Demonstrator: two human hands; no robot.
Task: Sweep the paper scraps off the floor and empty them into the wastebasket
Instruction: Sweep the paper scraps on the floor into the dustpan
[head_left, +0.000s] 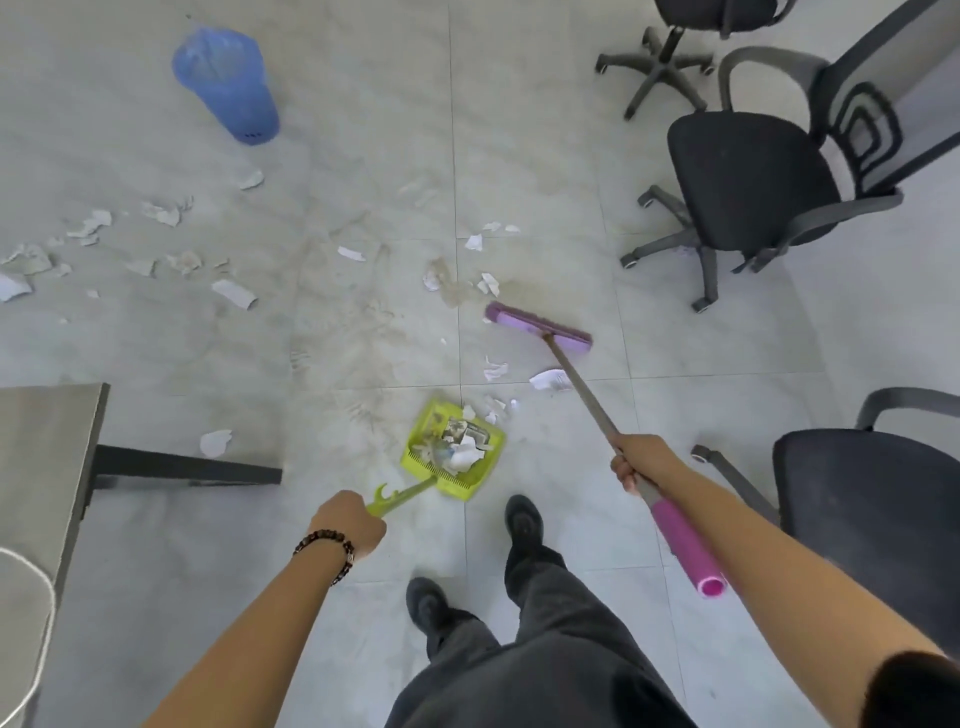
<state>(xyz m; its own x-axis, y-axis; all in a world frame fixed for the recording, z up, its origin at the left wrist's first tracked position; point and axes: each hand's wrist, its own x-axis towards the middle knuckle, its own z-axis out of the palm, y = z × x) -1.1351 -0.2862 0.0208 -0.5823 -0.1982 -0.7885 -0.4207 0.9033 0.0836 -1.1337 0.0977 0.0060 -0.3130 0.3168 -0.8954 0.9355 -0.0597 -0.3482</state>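
Roughly half done: the dustpan (453, 451), gripped by the left hand (349, 526), holds scraps while many scraps (235, 294) litter the floor (363, 156). Right hand (640, 461) clasps the broom (540, 335); the wastebasket (228, 83) waits, well apart.

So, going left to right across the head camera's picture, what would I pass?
Table → blue wastebasket → green dustpan → purple broom head → black office chairs.

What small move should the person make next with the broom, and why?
Probably draw the broom head toward the dustpan: loose paper scraps lie between them, the right hand grips the broom handle, and the left hand holds the dustpan.
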